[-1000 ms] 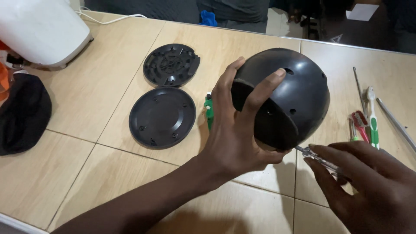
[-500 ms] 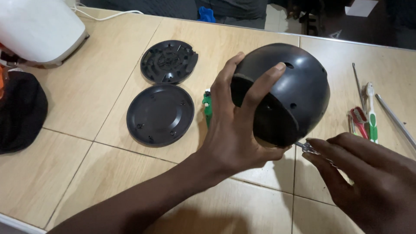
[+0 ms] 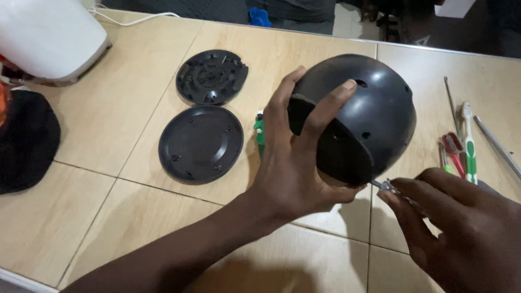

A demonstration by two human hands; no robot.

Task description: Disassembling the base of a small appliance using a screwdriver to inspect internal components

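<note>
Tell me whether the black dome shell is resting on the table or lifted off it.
Lifted and tilted. The left hand grips the black dome shell at its rim, open side turned toward the right hand, above the table.

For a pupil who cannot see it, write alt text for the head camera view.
A left hand grips a black dome-shaped shell while the right hand brings a metal tool tip to its lower edge. Two black round plates lie on the tan table.

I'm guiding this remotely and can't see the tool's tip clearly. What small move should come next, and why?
Probably ease the metal tool a little further under the dome's lower edge. The right hand pinches it with the tip just at that rim, while the left hand grips the dome tilted off the table, open side toward the tool.
</note>
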